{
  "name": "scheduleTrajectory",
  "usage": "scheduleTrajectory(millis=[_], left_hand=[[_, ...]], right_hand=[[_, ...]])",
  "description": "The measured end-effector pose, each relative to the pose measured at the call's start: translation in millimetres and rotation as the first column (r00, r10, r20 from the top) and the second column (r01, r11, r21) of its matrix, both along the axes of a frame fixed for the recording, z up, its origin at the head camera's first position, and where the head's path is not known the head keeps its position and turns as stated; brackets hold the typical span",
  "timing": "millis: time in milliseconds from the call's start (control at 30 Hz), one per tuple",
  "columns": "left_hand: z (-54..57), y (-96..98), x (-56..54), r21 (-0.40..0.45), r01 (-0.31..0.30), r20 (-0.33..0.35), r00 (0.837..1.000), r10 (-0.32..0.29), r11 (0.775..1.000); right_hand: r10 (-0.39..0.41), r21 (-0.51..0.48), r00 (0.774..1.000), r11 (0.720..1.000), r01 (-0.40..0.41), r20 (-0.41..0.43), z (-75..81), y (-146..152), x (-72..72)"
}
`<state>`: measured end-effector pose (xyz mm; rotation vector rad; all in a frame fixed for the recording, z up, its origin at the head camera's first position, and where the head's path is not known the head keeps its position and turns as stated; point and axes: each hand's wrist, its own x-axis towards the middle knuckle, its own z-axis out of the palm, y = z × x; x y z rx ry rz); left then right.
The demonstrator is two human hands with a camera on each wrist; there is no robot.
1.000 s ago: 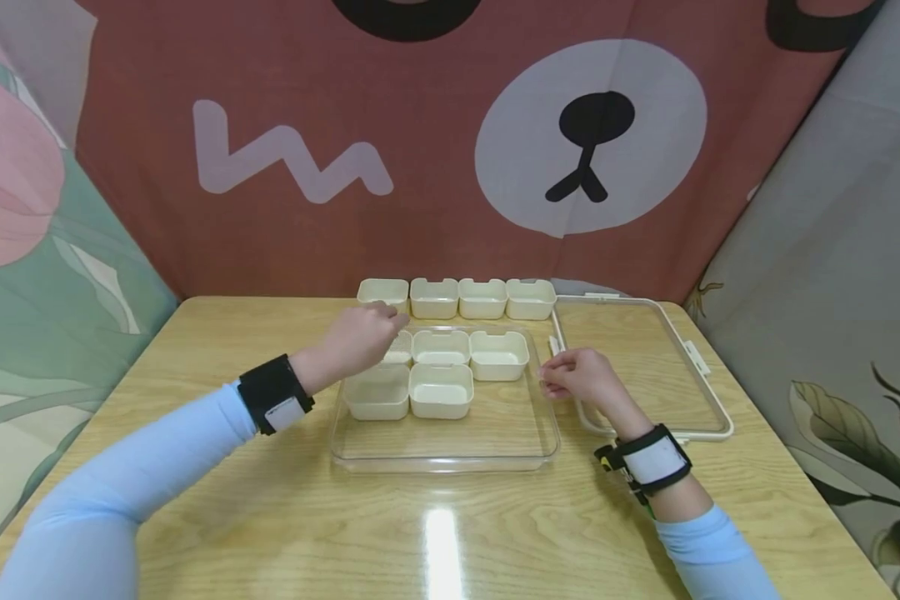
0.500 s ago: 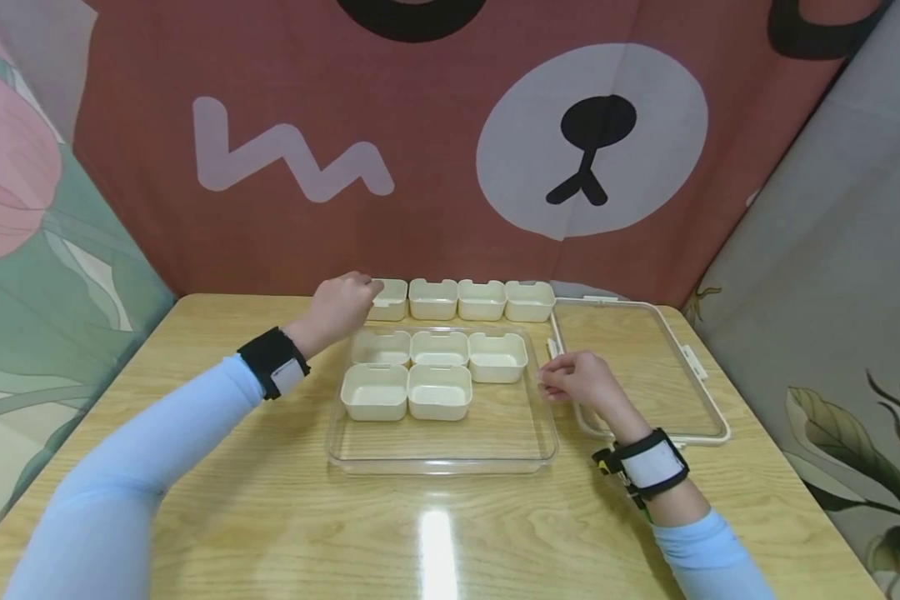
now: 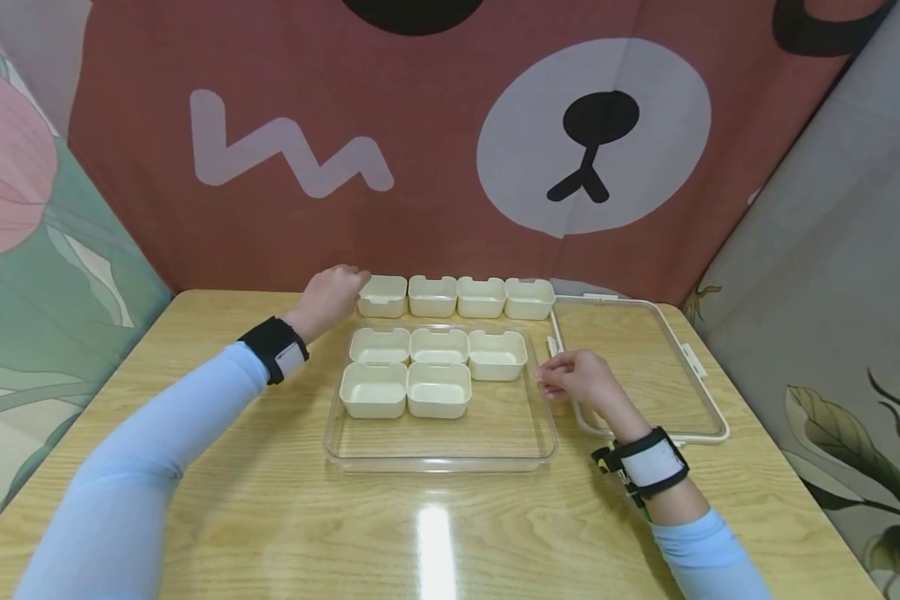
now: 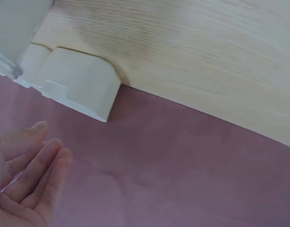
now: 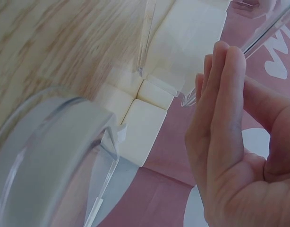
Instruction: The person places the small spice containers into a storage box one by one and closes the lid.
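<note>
My left hand point(image 3: 328, 302) is at the left end of the back row, beside a cream plastic box point(image 3: 382, 306). In the left wrist view its loosely bent fingers point(image 4: 43, 163) hold nothing, with a gap between them and the box. My right hand point(image 3: 583, 382) is at the right side of a clear plastic tray point(image 3: 442, 464). Seen from the right wrist, straight fingers point(image 5: 225, 104) and the thumb pinch the tray's rim. Several cream boxes point(image 3: 438, 402) stand inside the tray, three behind and two before them, filling its left and back parts.
Behind the tray, several cream boxes point(image 3: 482, 307) line up along the table's back edge against a brown bear-print cloth point(image 3: 292, 237). To the right lies a clear lid with a white frame point(image 3: 708, 404) and side clips, close to my right hand.
My left hand has moved left and back from over the tray's back left corner to beside the back row's leftmost box. The right hand has stayed at the tray's rim.
</note>
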<state>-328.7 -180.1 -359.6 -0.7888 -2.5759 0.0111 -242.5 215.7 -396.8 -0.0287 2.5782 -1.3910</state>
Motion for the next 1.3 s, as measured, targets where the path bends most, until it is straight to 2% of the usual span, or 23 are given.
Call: scheduleTrajectory(millis=[233, 467, 667, 833, 1067, 1167, 1300], left_hand=[[-6.8, -2.8, -10.2, -0.028, -0.034, 0.042, 0.999, 0.035, 0.999], [-15.3, -4.3, -24.7, -0.071, -0.031, 0.072, 0.997, 0.036, 0.997], [-19.2, -0.8, -31.8, -0.098, 0.001, 0.162, 0.987, 0.015, 0.995], [-26.4, -0.6, -38.5, -0.122, 0.03, 0.16, 0.987, -0.01, 0.992], [-26.7, 0.7, -39.5, -0.12, 0.048, 0.168, 0.985, -0.028, 0.992], [-28.1, 1.8, -39.3, -0.119, 0.048, 0.193, 0.981, -0.024, 0.992], [-31.0, 2.3, -40.1, -0.147, 0.039, 0.192, 0.981, -0.01, 0.988]], right_hand=[[-0.005, 0.005, 1.0, 1.0, 0.005, 0.001, 0.6, 0, 0.0], [0.01, -0.002, 1.0, 1.0, -0.01, -0.006, 0.7, 0, -0.2], [0.004, 0.001, 1.0, 1.0, -0.004, -0.001, 0.9, 0, 0.4], [0.008, 0.001, 1.0, 1.0, -0.008, -0.003, 0.6, 0, 0.4], [0.003, 0.003, 1.0, 1.0, -0.003, -0.003, 0.8, 1, 0.3], [0.014, 0.004, 1.0, 1.0, -0.014, -0.003, 0.5, 1, 0.8], [0.014, 0.0, 1.0, 1.0, -0.014, -0.005, -0.1, 1, 1.0]])
